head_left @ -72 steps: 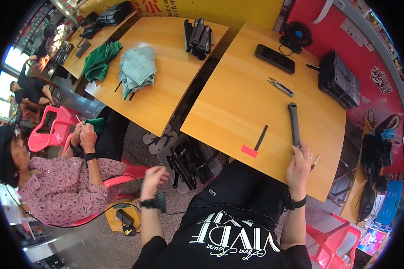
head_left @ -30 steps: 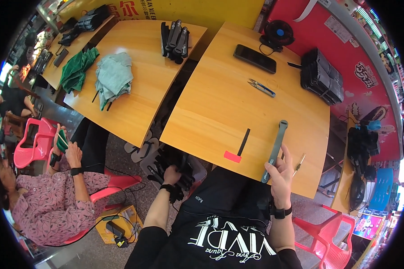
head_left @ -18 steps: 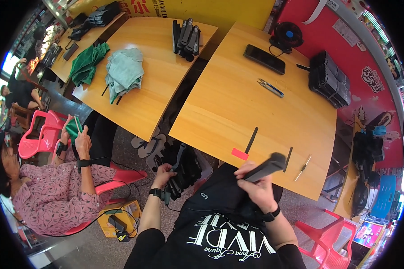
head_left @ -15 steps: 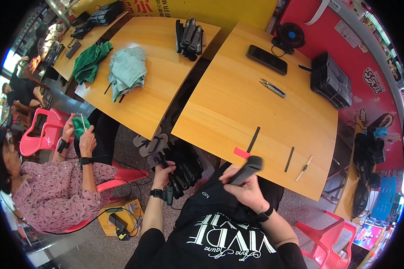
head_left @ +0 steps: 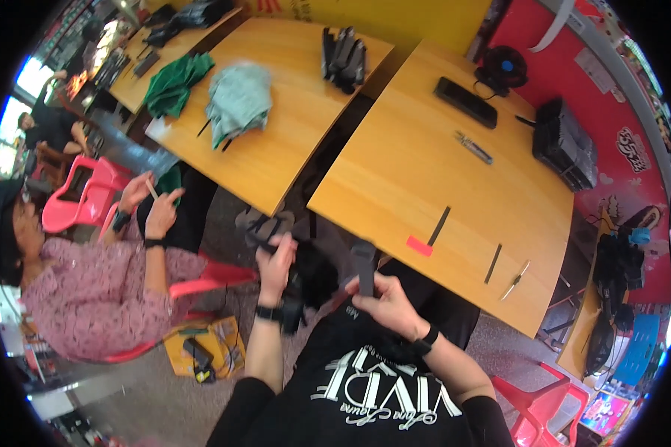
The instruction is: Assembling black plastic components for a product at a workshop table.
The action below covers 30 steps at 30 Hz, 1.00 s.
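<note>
My right hand point(head_left: 384, 302) is closed round the lower end of a dark grey folded strap point(head_left: 362, 267), which stands upright in front of my lap near the table edge. My left hand point(head_left: 277, 262) is raised beside a bundle of black straps point(head_left: 313, 276) below the gap between the tables. Its fingers look stretched out, and I see nothing in them. Motion blurs the bundle, and part of it sits behind my left wrist. On the right table point(head_left: 395, 164) lie a red piece point(head_left: 420, 246), thin black strips point(head_left: 440, 226) and a slim pointed tool point(head_left: 516, 280).
Thread snips point(head_left: 473, 147), a phone point(head_left: 466, 102), a small fan point(head_left: 502, 68) and a stack of black packs point(head_left: 564, 145) occupy the right table's far side. Green cloth point(head_left: 177, 86), pale cloth point(head_left: 238, 104) and grey bundles point(head_left: 344, 59) lie on the left table. A seated co-worker point(head_left: 104, 290) handles green fabric.
My right hand has moved left, turning the strap more upright. My left hand has risen from the black bundle, where it gripped a dark piece. The whole view has shifted slightly.
</note>
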Motion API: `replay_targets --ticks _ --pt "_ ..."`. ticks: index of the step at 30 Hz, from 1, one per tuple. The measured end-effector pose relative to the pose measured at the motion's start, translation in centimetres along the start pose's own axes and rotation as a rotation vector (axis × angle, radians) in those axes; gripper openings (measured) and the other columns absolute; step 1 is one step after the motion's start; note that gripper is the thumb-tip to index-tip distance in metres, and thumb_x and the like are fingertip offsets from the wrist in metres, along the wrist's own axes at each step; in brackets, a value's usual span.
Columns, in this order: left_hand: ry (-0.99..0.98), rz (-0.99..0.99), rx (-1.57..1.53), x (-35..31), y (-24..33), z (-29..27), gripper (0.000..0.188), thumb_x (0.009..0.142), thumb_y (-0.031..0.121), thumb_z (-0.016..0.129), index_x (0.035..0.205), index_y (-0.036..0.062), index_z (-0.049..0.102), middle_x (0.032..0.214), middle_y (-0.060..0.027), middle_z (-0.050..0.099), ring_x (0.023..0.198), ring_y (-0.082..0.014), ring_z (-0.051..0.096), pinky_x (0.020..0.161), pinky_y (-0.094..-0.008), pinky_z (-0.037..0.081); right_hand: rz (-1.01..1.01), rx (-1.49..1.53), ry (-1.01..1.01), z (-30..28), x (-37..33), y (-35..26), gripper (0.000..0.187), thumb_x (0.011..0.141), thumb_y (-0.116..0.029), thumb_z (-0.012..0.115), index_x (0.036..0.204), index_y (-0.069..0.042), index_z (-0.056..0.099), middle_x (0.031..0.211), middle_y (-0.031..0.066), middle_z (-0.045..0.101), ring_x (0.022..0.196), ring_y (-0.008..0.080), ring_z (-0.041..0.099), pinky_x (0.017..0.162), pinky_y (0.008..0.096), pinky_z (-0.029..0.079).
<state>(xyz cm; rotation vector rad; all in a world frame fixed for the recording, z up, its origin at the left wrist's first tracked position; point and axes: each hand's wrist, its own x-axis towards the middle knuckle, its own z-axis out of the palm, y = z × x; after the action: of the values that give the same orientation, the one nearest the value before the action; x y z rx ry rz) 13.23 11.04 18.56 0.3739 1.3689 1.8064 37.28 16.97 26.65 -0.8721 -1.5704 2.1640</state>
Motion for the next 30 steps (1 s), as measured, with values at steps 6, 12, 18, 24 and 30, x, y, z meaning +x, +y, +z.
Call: replay_targets --ticks 6,12,18,24,30 --pt "-0.345 -0.076 0.591 -6.1 2.8 5.0 0.012 0.084 0.012 0.068 0.082 0.0013 0.063 0.072 0.0 0.062 0.067 -0.007 0.055 0.062 -0.027 0.045 -0.107 -0.016 0.103 1.3 -0.3 -0.5 0.028 0.082 0.0 0.065 0.11 0.0 0.061 0.098 0.0033 0.056 0.093 0.01 0.056 0.08 0.0244 0.047" --pt "-0.58 0.038 0.737 -11.3 5.2 9.9 0.049 0.076 0.006 0.066 0.122 0.003 0.051 0.105 -0.0185 0.064 0.098 -0.0344 0.064 0.081 -0.0393 0.05 -0.302 -0.284 0.118 0.1 -1.2 -0.6 0.033 0.083 -0.002 0.066 0.115 0.0 0.059 0.118 0.01 0.056 0.112 0.0216 0.048 0.097 0.0334 0.039" --pt "-0.554 -0.119 0.671 -5.1 1.2 0.5 0.045 0.079 0.009 0.067 0.121 -0.002 0.058 0.124 -0.0172 0.056 0.106 -0.0299 0.06 0.088 -0.0392 0.048 -0.409 0.034 0.011 -2.4 -3.9 -4.1 0.023 0.084 0.008 0.059 0.107 0.004 0.06 0.104 0.0105 0.064 0.093 0.0175 0.061 0.086 0.0308 0.047" --pt "-0.548 0.184 1.716 0.7 -11.3 -3.3 0.062 0.072 0.022 0.077 0.128 0.0052 0.055 0.134 -0.0151 0.05 0.124 -0.0346 0.046 0.095 -0.05 0.041 -0.194 0.048 0.169 -3.2 -6.7 -3.2 0.024 0.084 0.001 0.067 0.106 0.002 0.058 0.089 0.0062 0.064 0.081 0.0148 0.062 0.076 0.0293 0.05" --pt "-0.705 0.359 1.9 1.1 -16.3 -3.2 0.076 0.069 0.025 0.078 0.135 0.0075 0.044 0.124 -0.0148 0.049 0.118 -0.0333 0.045 0.092 -0.05 0.039 -0.202 -0.201 0.211 -4.3 -7.6 -3.7 0.031 0.081 -0.001 0.07 0.109 0.001 0.058 0.083 0.004 0.063 0.074 0.0123 0.058 0.07 0.0266 0.047"
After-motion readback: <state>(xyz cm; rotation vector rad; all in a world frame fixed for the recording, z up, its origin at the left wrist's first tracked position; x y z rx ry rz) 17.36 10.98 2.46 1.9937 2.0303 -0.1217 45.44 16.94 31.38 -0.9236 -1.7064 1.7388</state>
